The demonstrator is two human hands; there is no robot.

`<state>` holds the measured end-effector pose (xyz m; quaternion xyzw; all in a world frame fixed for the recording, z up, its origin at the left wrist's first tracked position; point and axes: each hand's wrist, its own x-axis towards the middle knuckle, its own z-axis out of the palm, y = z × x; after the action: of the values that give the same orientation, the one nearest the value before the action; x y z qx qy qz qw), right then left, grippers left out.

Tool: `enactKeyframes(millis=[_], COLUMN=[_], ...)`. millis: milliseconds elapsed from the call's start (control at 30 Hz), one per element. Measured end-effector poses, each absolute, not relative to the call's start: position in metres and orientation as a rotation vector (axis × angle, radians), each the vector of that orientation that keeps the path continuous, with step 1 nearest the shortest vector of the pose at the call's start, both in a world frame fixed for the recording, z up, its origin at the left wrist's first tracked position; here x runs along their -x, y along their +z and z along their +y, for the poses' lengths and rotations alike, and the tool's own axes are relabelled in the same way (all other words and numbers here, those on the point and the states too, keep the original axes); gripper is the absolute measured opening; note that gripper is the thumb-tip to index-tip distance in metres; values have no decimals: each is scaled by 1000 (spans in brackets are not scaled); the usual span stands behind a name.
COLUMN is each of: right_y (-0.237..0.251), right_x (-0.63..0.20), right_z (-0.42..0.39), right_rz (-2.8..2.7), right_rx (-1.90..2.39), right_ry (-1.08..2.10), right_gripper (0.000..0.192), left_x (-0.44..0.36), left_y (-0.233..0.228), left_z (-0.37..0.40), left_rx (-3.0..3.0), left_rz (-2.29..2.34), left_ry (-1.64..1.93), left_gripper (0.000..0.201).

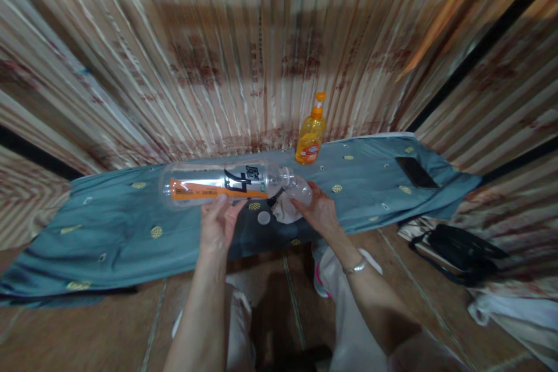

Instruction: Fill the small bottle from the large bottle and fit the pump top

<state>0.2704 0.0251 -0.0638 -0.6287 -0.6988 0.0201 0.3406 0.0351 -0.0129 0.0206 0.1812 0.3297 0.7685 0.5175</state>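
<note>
Sideways, held level above the middle of the near edge of the table (108, 244) draped in blue-grey cloth: clear plastic bottle (226, 185), probably tipped so its neck meets the right hand. Left hand (218, 224) closed under the bottle's middle, carrying its weight; right hand (320, 209) gripping the neck end, with a pale cloth (285, 212) bunched just below (cap not visible). Looks empty, see-through, wrapped in an orange, white and black label. Orange pump bottle (310, 138) upright by the far edge; dark phone (416, 172) near the right corner.

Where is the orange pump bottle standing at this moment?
The orange pump bottle stands upright at the back edge of the blue cloth, right of centre, beside the curtain.
</note>
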Motion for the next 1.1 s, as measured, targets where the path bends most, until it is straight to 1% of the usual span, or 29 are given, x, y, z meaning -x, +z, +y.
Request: enactKeyframes(millis=[400,700,800,1100], right_y=[-65,-64,-64,-61], right_x=[-270,-272,-271,-270], right_z=[26,25,25,23], right_rz=[-1821,-1844,-1840,-1849], right_rx=[1639,1609,1607,1632], right_ry=[35,30,20,42], right_gripper=[58,63,64,60], left_x=[-35,-34,-34,-35], left_y=[22,17,16,18], left_z=[-13,-12,-12,-12], left_rx=[-443,-459,-447,-449], left_rz=[807,803,812,802], left_ry=[1843,1865,1863,1853], left_gripper=[49,44,46,49])
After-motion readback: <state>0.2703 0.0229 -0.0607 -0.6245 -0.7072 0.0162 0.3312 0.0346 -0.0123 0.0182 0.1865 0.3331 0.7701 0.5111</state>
